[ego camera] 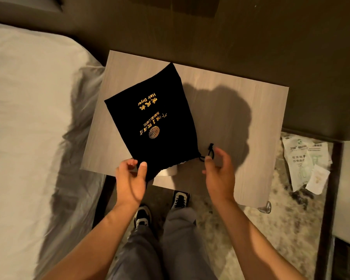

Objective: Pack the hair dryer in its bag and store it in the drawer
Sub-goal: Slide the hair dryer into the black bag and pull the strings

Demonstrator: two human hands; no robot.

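Observation:
A flat black drawstring bag with gold "Hair Dryer" lettering hangs over the wooden nightstand top, mouth end toward me. My left hand pinches the bag's near left corner between thumb and fingers. My right hand pinches the black drawstring at the bag's near right corner. A white rounded object peeks out just below the bag's mouth; I cannot tell whether it is the hair dryer. No drawer is visible.
A bed with a white sheet fills the left side. Crumpled plastic wrappers lie on the patterned carpet at the right. My grey trousers and black-and-white shoes stand below the nightstand's front edge. A dark wall runs behind.

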